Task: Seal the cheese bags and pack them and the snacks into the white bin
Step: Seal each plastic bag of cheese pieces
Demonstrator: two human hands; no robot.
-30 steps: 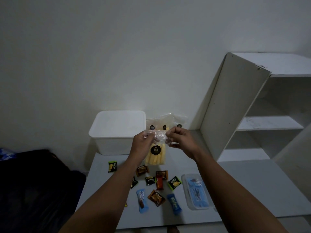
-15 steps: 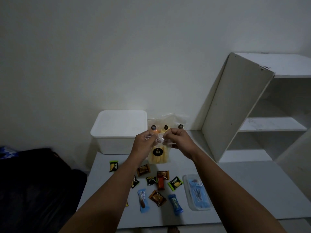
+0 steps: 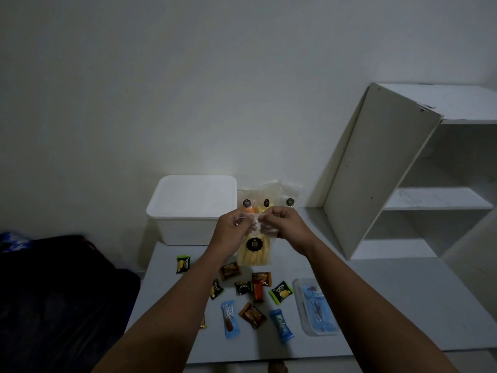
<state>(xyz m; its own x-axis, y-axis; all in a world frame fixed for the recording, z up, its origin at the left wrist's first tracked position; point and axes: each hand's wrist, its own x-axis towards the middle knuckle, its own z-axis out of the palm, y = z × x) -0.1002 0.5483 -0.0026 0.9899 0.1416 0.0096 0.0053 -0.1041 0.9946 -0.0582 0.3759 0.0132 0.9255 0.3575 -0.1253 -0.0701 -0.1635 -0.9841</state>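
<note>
Nearest us, a wrapper (image 3: pixel 202 323) at the table's left edge is mostly hidden behind our left forearm, so we cannot read it. On the grey table (image 3: pixel 376 305) we count ten other small snack packets: two blue ones (image 3: pixel 230 319), three green ones (image 3: pixel 183 264), the rest brown, orange or dark. To their right lies one clear lidded box (image 3: pixel 316 308) with blue contents we cannot make out. Above the snacks we hold one cheese bag (image 3: pixel 255 250) in the air: our left hand (image 3: pixel 232 228) and right hand (image 3: pixel 289 227) both pinch its clear top edge, fingertips close together. Behind it, three more bags (image 3: pixel 269 196) lean against the wall, their lower parts hidden by our hands. Just left of them the white bin (image 3: pixel 192 208) sits at the table's far edge, its inside hard to see. A white shelf unit (image 3: pixel 403 170), cut off at the right, stands against the pale wall.
</note>
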